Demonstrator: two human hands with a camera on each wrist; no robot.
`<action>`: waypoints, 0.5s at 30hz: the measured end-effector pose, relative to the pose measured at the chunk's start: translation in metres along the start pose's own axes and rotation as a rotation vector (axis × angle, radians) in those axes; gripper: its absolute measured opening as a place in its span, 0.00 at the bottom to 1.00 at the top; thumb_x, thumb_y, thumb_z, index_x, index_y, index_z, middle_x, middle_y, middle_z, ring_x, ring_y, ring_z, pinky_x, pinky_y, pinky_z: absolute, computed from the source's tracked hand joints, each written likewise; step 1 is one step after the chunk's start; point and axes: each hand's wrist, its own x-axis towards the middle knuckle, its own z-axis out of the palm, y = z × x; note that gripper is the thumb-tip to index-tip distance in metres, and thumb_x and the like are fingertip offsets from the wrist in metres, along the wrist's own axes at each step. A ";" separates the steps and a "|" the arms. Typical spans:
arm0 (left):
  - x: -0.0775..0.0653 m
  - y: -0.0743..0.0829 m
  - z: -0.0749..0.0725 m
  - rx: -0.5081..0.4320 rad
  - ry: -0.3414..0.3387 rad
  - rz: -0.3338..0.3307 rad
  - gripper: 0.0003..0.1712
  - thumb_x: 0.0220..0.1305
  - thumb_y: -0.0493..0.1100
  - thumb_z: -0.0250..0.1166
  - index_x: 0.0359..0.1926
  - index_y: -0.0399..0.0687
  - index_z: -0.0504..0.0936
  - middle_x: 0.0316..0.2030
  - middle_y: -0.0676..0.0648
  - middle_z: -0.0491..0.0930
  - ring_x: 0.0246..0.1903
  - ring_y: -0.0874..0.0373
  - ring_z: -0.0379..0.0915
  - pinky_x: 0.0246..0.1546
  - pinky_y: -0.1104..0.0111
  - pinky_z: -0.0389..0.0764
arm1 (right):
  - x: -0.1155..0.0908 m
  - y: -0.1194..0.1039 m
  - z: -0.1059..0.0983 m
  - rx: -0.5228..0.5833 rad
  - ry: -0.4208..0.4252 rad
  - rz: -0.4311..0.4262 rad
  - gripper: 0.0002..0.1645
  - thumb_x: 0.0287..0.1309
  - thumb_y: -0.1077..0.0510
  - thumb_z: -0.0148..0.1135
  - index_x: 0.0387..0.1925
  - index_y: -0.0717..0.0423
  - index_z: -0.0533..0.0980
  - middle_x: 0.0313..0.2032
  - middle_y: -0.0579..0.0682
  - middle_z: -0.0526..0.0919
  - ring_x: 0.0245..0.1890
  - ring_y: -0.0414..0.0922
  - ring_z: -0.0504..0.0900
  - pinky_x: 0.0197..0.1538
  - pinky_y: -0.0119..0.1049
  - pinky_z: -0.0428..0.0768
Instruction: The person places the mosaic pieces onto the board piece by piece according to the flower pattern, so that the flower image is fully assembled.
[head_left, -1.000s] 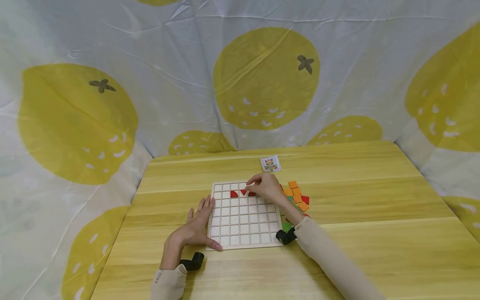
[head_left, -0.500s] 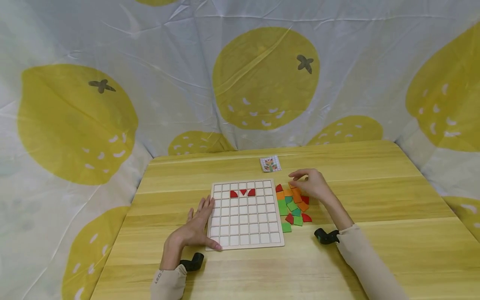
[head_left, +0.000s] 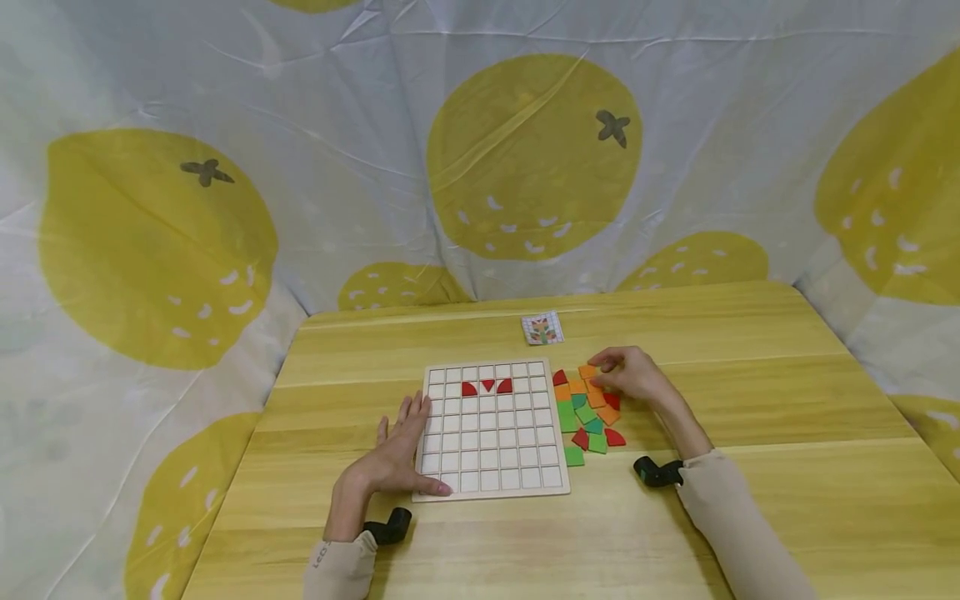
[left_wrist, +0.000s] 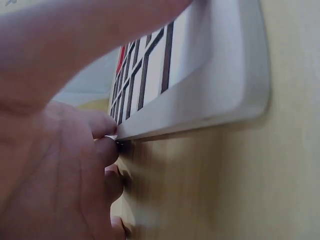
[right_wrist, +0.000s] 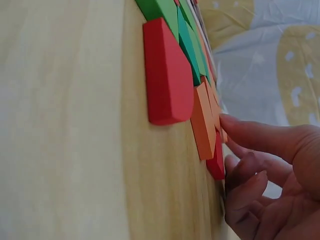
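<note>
In the head view, a square wooden grid board (head_left: 567, 467) lies on the table. Two red quarter-round tiles (head_left: 469, 389) flank a red triangle tile (head_left: 488, 385) in its second row. My left hand (head_left: 393, 458) rests along the board's left edge, fingers straight and spread, thumb over the front-left corner. Right of the board, my right hand (head_left: 633, 373) pinches an orange square tile (head_left: 587, 372) at the far end of a loose tile pile. The right wrist view shows the thumb (right_wrist: 250, 131) against the orange tiles, the other fingers curled below.
Several green tiles (head_left: 567, 417), teal tiles and red tiles lie loose along the board's right side. A small pattern card (head_left: 542, 328) lies behind the board. A lemon-print cloth (head_left: 532, 158) hangs along the table's far edge.
My right hand has gone from the board's second row to the orange tiles on the right, uncovering the right red quarter-round. The left hand stays at the board's edge.
</note>
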 end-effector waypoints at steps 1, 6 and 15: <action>0.000 0.000 0.000 0.004 -0.002 0.002 0.83 0.46 0.58 0.85 0.82 0.35 0.33 0.83 0.37 0.25 0.82 0.37 0.17 0.76 0.34 0.21 | 0.000 0.000 0.000 -0.003 0.003 0.000 0.19 0.62 0.62 0.71 0.53 0.66 0.82 0.40 0.57 0.80 0.37 0.46 0.75 0.33 0.29 0.77; -0.001 0.000 0.000 0.003 0.000 -0.004 0.88 0.39 0.58 0.87 0.82 0.36 0.32 0.82 0.36 0.24 0.82 0.37 0.17 0.76 0.34 0.21 | -0.001 -0.001 0.002 0.016 0.023 0.013 0.18 0.60 0.63 0.73 0.50 0.66 0.80 0.41 0.58 0.80 0.37 0.46 0.76 0.34 0.29 0.77; 0.000 0.000 0.001 0.002 0.003 -0.010 0.91 0.35 0.60 0.88 0.82 0.37 0.31 0.82 0.37 0.23 0.82 0.38 0.16 0.76 0.34 0.21 | 0.001 0.003 0.004 0.083 0.021 -0.012 0.12 0.68 0.66 0.63 0.49 0.69 0.76 0.36 0.60 0.82 0.25 0.43 0.77 0.27 0.31 0.78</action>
